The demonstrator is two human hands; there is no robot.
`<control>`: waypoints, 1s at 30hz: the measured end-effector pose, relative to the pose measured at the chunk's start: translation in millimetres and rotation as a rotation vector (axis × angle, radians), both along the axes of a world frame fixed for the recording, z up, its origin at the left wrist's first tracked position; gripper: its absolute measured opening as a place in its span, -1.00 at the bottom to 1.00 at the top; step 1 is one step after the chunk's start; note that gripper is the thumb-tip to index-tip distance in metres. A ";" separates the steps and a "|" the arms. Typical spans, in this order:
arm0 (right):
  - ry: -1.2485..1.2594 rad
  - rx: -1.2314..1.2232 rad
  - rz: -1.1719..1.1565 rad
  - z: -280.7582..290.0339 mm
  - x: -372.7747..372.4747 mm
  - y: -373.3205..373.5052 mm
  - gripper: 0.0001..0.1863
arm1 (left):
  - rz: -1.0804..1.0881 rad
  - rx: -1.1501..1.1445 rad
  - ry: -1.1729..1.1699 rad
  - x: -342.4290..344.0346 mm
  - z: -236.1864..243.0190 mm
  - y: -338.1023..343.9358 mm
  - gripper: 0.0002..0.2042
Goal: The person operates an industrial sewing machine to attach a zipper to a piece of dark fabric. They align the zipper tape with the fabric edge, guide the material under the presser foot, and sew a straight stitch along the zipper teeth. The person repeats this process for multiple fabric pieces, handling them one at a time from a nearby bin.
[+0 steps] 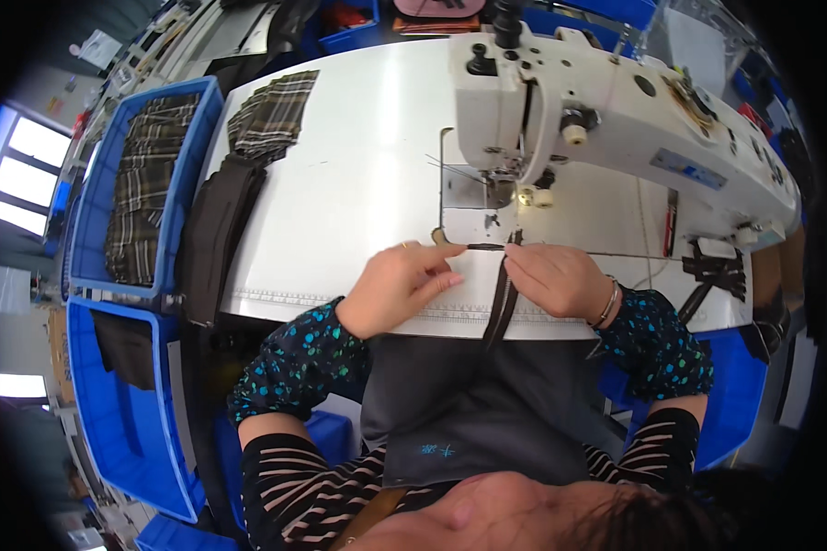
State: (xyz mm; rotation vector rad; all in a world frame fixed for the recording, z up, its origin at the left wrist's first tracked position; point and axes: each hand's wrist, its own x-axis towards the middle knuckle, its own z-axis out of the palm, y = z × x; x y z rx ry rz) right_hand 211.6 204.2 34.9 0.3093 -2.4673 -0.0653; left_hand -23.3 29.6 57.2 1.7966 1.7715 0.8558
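Observation:
My right hand (556, 280) pinches a long dark zipper strip (498, 312) near its upper end. The strip runs down over the white table's front edge, across a printed ruler scale, just below the needle area of a white sewing machine (648, 138). My left hand (400, 285) is left of the strip, index finger reaching toward the edge of the machine's bed and thumb apart from it, with nothing visible held. The metal needle plate (464, 188) lies above both hands, with loose thread ends over it.
Folded plaid fabric (266, 110) and dark pieces (216, 239) lie on the table's left. Beside them are blue bins (78, 211), one holding plaid fabric. A red-handled tool (669, 230) and dark zipper strips (712, 275) lie at the right; another blue bin (735, 395) stands below.

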 end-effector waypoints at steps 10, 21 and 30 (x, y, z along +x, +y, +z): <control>-0.066 -0.059 -0.058 -24.6 -12.1 15.9 -0.76 | 0.700 0.333 0.826 -243.2 -14.1 62.7 -0.81; -0.054 -0.078 -0.061 -22.8 -11.7 18.1 -0.73 | 0.909 -0.182 0.978 -302.7 -18.1 108.2 -0.78; -0.243 -0.134 -0.143 -17.8 -6.6 16.2 -0.73 | 0.750 0.242 -0.636 -198.2 25.6 19.8 -0.80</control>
